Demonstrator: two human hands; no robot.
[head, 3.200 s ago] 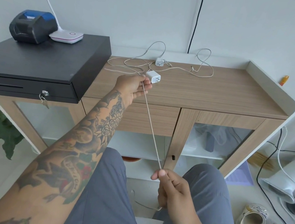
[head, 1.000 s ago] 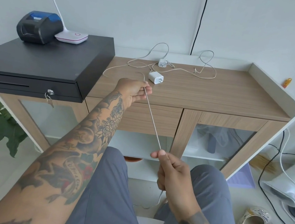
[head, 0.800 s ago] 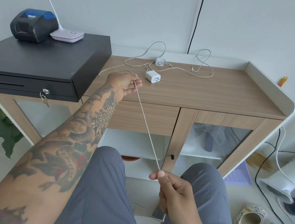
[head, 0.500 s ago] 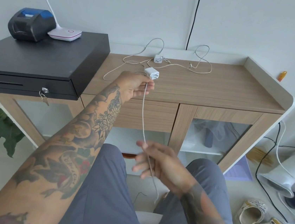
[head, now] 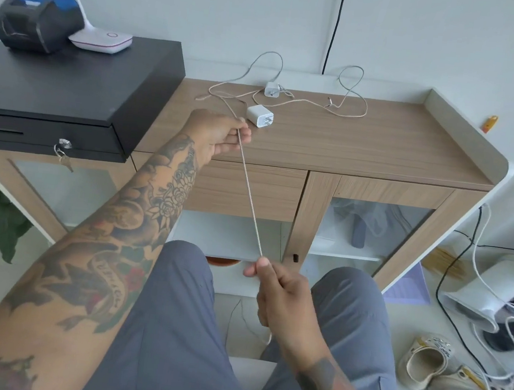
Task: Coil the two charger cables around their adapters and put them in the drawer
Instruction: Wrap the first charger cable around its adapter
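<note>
Both hands pinch one cable taut: the left hand at the tabletop's front edge, the right hand lower, above the lap. Its adapter lies just beyond the left hand. A second adapter with loose cable sits near the back edge.

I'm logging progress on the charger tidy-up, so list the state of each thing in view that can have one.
Left hand: pinches the beige cable.
Right hand: pinches the same cable.
Beige cable: stretched taut between both hands, uncoiled.
Nearer white square adapter: lying on the wooden cabinet top, unwrapped.
Farther small white adapter: lying there, its cable loose.
Wooden drawer: closed.
Black cash box: closed.
</note>
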